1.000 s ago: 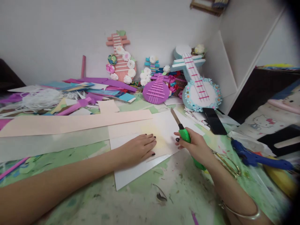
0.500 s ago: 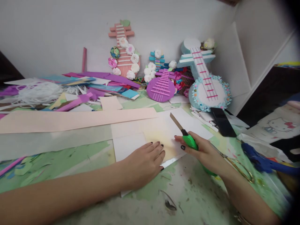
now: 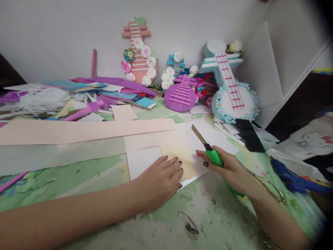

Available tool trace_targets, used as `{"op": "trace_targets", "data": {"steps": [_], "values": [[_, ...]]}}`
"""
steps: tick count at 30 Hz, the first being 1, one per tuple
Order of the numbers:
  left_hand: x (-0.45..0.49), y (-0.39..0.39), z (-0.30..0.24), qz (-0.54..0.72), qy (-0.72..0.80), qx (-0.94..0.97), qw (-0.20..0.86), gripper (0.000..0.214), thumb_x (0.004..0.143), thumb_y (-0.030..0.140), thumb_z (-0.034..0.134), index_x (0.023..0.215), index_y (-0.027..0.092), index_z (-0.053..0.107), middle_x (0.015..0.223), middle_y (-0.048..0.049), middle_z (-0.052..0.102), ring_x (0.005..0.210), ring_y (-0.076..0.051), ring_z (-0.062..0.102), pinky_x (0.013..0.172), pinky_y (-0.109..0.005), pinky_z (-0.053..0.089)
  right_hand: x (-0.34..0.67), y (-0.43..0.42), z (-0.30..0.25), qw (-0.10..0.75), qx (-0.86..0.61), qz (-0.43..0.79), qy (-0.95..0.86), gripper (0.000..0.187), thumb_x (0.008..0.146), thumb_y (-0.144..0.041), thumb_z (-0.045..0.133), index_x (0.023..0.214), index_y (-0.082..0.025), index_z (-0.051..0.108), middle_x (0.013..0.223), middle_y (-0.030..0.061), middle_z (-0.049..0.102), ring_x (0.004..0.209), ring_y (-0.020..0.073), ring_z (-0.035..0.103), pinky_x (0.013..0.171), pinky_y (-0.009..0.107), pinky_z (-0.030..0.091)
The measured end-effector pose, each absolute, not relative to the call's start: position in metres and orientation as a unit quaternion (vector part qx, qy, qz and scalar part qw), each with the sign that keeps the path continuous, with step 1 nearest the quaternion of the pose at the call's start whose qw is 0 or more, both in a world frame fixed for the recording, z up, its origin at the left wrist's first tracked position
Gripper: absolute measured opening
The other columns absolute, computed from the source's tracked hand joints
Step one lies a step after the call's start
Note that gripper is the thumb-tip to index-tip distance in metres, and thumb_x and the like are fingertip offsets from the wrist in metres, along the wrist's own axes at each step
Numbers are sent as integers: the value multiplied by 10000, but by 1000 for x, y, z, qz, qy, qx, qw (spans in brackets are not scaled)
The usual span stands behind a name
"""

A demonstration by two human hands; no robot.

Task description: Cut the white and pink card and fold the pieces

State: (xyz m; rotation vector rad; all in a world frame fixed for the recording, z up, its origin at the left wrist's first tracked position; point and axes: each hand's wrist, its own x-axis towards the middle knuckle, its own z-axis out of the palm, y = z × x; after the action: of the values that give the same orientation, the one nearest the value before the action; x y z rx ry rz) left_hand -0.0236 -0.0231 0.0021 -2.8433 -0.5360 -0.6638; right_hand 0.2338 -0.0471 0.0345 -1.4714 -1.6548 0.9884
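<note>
My left hand [image 3: 161,182] lies flat, fingers stretched out, on a white sheet [image 3: 143,159] with a yellowish patch [image 3: 177,152]. Part of that sheet is hidden under the hand and forearm. In my right hand [image 3: 230,170] is a green utility knife [image 3: 214,158], its long blade [image 3: 199,134] extended and pointing up and to the left above the paper. The blade appears apart from the sheet. Along the sheet's far edge runs a long pale pink strip [image 3: 85,131] of paper or card.
Gold-handled scissors [image 3: 270,187] lie beside my right wrist, with a blue tool [image 3: 291,177], perhaps a glue gun, further right. A black phone [image 3: 250,135] is behind. Paper lute models [image 3: 180,93] stand along the wall; coloured scraps and white string [image 3: 44,100] are piled at left.
The view has shifted slightly, so most things sit a little further right. My left hand stays flat on the sheet, and my right hand still holds the knife in much the same pose.
</note>
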Motion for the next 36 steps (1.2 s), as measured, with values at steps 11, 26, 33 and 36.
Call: {"op": "trace_targets", "data": {"steps": [11,26,33,36], "values": [[-27,-23,3,-214,-171,-960,61,387,1002,249,324,1194,42,588,1246,-172,628,1186,-309,574,987,-480,472,219,-59,56,317,-524,452,-649,318,829,-388,658,1076,-234,528,1239,121,657,1144,301,622,969,454,512],[-33,-21,7,-171,-173,-970,-16,409,995,278,337,1268,58,548,1338,-185,558,1279,-306,494,1061,-493,416,221,-57,57,239,-558,374,-701,215,886,-391,579,1028,-234,542,1203,100,679,1147,285,622,949,400,511],[-32,-22,6,-177,-169,-969,-15,412,993,266,345,1265,34,550,1334,-199,556,1269,-323,501,1055,-508,422,224,-57,54,257,-560,398,-679,320,847,-463,616,1078,-244,576,1197,103,681,1152,317,614,961,434,511],[-33,-22,6,-186,-172,-967,-19,410,995,270,337,1251,38,558,1323,-193,567,1263,-321,507,1053,-507,424,225,-57,53,256,-558,403,-679,301,857,-446,611,1079,-244,588,1202,100,679,1158,310,611,966,433,511]]}}
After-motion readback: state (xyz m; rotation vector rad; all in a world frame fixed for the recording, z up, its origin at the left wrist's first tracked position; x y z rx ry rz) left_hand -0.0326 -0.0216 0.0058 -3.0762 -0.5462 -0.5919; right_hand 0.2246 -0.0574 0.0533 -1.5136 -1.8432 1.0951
